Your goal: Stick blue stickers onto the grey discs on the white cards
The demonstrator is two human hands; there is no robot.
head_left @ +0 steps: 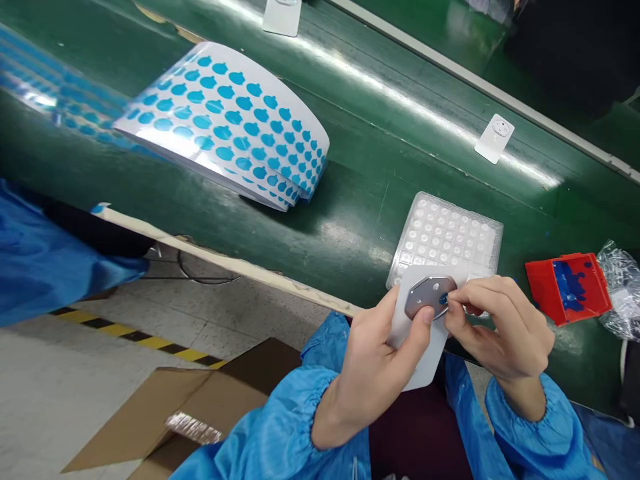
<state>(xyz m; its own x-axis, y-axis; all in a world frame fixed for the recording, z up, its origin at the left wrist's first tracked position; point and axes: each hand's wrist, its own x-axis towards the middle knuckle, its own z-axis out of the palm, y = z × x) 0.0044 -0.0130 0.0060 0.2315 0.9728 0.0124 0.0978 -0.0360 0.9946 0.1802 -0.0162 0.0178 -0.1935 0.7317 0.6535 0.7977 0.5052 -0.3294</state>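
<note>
At the upper left of the frame, a curved stack of white backing sheets (225, 123) printed with rows of blue stickers lies on a green belt (380, 193), its glossy rubber catching long streaks of light. At the lower left, a cardboard box (200, 407) sits on the speckled floor. Toward bottom centre, the left hand (373, 373) curls around a white card (430, 360), gripping it firmly, with the thumb on the edge of a six-sided metal plate (425, 298) lying on the card. That hold keeps the plate steady for fine work. Just behind, a clear blister tray (445, 233) of white domes rests on the belt. The right hand (500, 327) comes in with thumb and forefinger nearly closed at a blue sticker (443, 300) on the plate; whether they grip it, I cannot tell. Further right sit a red bin (567, 288) and a crumpled plastic bag (620, 290).
</note>
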